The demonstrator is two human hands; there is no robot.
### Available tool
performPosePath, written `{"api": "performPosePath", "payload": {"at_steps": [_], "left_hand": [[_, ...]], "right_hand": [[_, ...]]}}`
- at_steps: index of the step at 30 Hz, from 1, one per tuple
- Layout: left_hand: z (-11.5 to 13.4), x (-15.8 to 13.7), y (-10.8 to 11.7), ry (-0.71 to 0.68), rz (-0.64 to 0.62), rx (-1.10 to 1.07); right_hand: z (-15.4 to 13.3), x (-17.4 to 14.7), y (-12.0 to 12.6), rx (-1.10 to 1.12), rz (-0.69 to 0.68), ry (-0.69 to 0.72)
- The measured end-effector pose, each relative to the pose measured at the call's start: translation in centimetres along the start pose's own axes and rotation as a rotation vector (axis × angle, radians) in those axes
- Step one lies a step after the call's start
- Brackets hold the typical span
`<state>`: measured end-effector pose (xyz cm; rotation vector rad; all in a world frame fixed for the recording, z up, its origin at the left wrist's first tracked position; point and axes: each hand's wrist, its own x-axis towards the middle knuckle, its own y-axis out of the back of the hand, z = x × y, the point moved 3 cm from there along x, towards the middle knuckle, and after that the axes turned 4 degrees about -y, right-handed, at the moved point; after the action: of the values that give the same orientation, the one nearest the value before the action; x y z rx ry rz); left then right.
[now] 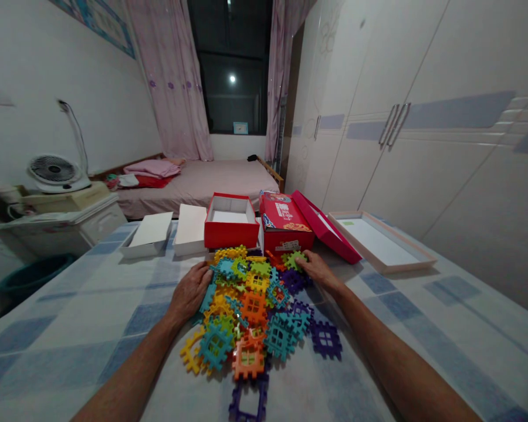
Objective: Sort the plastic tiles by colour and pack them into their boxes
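Observation:
A heap of plastic interlocking blocks [254, 308], square window-like frames with toothed edges in orange, yellow, teal, green and purple, lies on the cloth between my hands. My left hand [192, 293] is cupped against the heap's left side, beside a teal block [207, 298]; it is open, its fingertips partly hidden. At the far right of the heap, the fingers of my right hand [317, 271] close on the edge of a green block [294, 259]. A purple block [326, 339] lies at the right edge, and a purple frame [249, 398] is nearest me.
Behind the heap stand an open red box [231, 233], a printed red box [286, 225] and a red lid [328, 228] leaning on it. White boxes [149, 234] are at left, a shallow tray-like lid [422, 262] at right. Checked cloth [92, 328] covers the surface.

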<state>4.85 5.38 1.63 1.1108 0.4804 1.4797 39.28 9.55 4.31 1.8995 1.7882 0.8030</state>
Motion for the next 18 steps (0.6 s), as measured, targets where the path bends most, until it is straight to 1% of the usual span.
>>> {"api": "performPosePath", "payload": {"at_steps": [5,9,11,13,15,16,17,18], "left_hand": [[0.5,-0.1,0.3,0.004,0.008,-0.001],[0.6,0.0,0.4,0.004,0.017,0.013],[0.5,0.0,0.3,0.001,0.02,0.014],[0.4,0.0,0.2,-0.004,0.028,0.014],[0.3,0.0,0.1,-0.011,0.033,0.012],[0.2,0.0,0.1,-0.014,0.035,0.012],[0.2,0.0,0.1,-0.016,0.036,0.011],[0.2,0.0,0.1,-0.017,0.037,0.011]], "right_hand": [[0.5,-0.6,-0.9,0.042,0.025,0.019],[0.4,-1.1,0.3,0.187,0.135,0.031],[-0.3,-1.4,1.1,0.284,0.129,-0.008],[-1.7,-2.0,1.1,0.421,0.005,-0.046],[-3.6,-2.8,0.4,0.569,-0.172,-0.04],[-4.7,-3.2,-0.2,0.602,-0.249,-0.031],[-5.6,-3.5,-0.9,0.589,-0.308,-0.019],[-6.5,-3.7,-1.6,0.529,-0.336,-0.005]]}}
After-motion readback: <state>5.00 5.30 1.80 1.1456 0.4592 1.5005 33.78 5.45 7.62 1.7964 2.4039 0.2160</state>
